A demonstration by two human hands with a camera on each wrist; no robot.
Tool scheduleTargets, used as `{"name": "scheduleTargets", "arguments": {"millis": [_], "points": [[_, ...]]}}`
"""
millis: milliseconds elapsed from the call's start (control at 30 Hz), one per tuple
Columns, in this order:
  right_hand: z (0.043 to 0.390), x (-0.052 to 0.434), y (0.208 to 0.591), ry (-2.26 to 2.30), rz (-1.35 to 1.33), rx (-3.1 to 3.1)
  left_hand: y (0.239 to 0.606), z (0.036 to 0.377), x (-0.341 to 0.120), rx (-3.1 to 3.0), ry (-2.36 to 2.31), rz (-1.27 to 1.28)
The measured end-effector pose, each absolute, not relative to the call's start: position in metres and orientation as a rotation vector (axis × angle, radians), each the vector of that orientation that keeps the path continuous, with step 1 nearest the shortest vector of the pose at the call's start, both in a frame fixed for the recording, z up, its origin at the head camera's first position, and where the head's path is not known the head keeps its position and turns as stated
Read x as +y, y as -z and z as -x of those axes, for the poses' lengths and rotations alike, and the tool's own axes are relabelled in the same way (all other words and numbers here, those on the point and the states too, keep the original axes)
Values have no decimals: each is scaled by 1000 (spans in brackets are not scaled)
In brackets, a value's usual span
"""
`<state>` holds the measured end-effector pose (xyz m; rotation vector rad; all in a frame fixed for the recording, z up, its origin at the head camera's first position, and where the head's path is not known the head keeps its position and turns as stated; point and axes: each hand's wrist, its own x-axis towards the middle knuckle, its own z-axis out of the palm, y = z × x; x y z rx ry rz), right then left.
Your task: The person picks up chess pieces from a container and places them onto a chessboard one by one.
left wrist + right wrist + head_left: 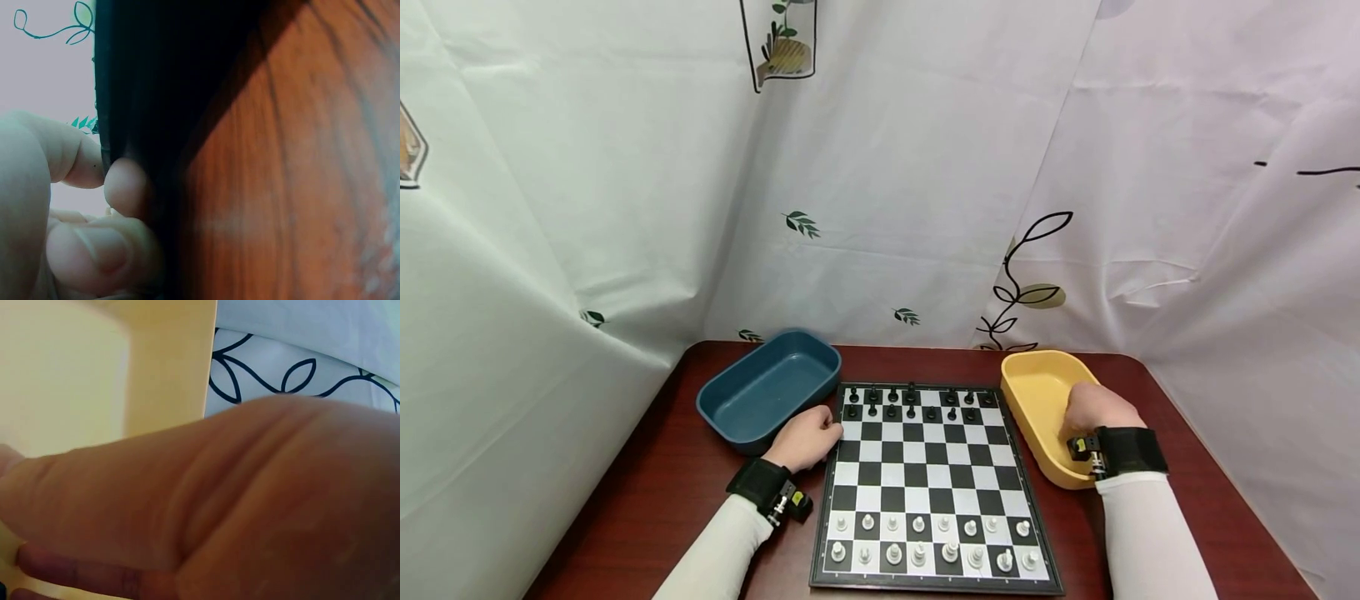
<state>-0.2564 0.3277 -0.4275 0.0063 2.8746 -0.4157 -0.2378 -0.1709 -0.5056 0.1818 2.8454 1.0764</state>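
A black-framed chessboard (910, 475) lies on the table, with white chess pieces (919, 553) in two rows at the near end. Two rows of black chess pieces (911, 412) stand at its far end, with a gap in each row. My left hand (805, 437) is at the board's left edge, and in the left wrist view its curled fingers (127, 187) are around that edge. Inside the yellow bin (1030, 383), right of the board, is my right hand (1099, 408), reaching downward. Its fingertips are hidden; I cannot tell what they hold.
A blue bin (767, 392) stands at the back left, beside the board and just behind my left hand. The dark red table (647, 500) runs back to a patterned white cloth (910, 208) that hangs behind it and along both sides.
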Motion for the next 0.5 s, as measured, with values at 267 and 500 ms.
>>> {"name": "scheduleTargets", "arguments": {"millis": [267,500], "points": [[253,326,424,342,-60,2862,507,237,-171,2843,-1083,-182],[258,330,433,365,63,2878,506,236,-170,2849,-1075,-189]]}}
